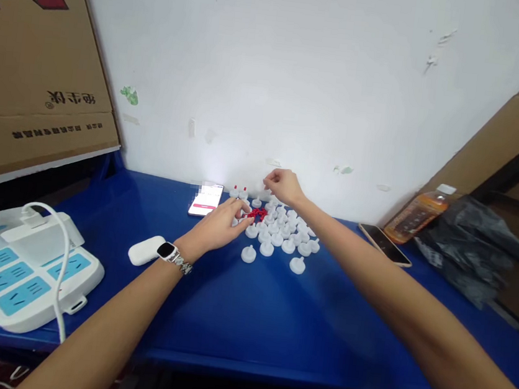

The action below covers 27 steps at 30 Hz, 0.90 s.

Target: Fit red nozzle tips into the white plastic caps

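Observation:
Several small white round caps stand in a cluster on the blue table, with a little heap of tiny red pieces at its far left side. My left hand, a watch on its wrist, reaches to the red heap with fingertips pinched together; what they grip is too small to name. My right hand hovers at the back of the cluster near the wall, fingers curled in a pinch on something small and white. Two caps with red tips stand behind the heap.
A white power strip with a cable lies at the left. A white case sits near my left wrist. One lit phone lies by the wall, another phone at right beside an orange bottle and a black bag. Cardboard leans at both sides.

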Each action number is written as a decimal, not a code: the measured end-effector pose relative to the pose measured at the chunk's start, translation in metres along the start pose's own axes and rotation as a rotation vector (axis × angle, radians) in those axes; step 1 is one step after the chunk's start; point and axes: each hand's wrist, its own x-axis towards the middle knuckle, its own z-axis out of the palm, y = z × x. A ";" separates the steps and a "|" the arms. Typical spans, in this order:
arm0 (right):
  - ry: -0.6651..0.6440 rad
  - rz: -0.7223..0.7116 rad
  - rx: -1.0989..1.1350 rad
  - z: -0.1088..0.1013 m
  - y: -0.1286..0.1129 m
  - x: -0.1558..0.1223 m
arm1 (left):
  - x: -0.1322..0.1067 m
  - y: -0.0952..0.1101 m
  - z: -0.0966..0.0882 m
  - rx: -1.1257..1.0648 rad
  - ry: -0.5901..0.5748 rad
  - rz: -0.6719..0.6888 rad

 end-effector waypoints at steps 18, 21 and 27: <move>-0.231 0.017 -0.457 0.043 0.017 0.040 | -0.003 0.010 0.005 0.009 -0.096 0.003; -0.217 0.036 -0.469 0.041 0.019 0.036 | -0.003 0.011 0.008 0.006 -0.100 0.006; -0.141 0.132 -0.509 0.048 0.017 0.036 | -0.002 0.014 0.012 0.004 -0.117 0.016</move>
